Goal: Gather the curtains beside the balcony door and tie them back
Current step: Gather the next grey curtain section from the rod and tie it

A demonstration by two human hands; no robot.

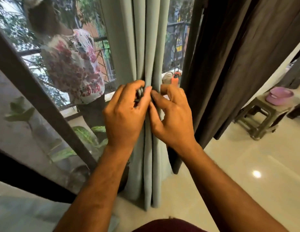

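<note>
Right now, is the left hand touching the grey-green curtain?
Touching: the head view shows the left hand with fingers curled round the grey-green curtain folds.

Glossy pale floor [246,173] reflects a light, a stool [259,118] bears a purple basin [279,94], daylight through the glass door [45,81].
</note>
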